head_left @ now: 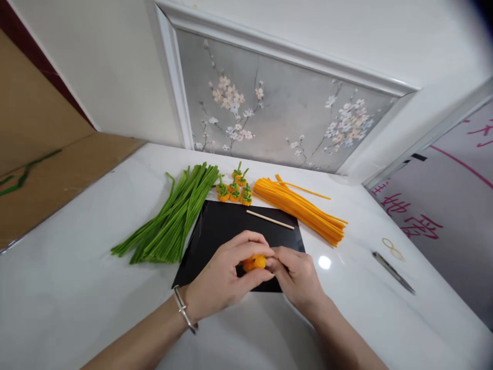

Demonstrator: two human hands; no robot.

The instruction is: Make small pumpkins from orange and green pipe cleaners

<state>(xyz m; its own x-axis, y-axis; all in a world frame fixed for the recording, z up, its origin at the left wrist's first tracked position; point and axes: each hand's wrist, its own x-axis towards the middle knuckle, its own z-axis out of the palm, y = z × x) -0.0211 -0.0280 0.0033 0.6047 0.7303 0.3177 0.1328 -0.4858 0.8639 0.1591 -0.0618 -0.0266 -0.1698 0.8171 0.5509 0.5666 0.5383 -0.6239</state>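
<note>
Above a black mat [215, 226], my left hand [227, 272] curls around a small orange pipe-cleaner pumpkin [254, 262]. The fingertips of my right hand [295, 275] pinch at its right side, and what exactly they grip there is hidden. Beyond the mat stand several finished little pumpkins [234, 194], orange with green stems and leaves. Green pipe cleaners [181, 216] lie in a loose bundle to the left. Orange pipe cleaners [300, 210] are heaped to the right, with one stray stem behind them. A thin wooden stick [270, 219] rests on the mat's far part.
Tweezers [393, 272] and pale rings [393, 247] lie on the white table [346, 318] at the right. A framed floral panel [285, 103] rises behind. Cardboard [57, 174] borders the left, and a whiteboard with red writing [442, 205] leans at the right.
</note>
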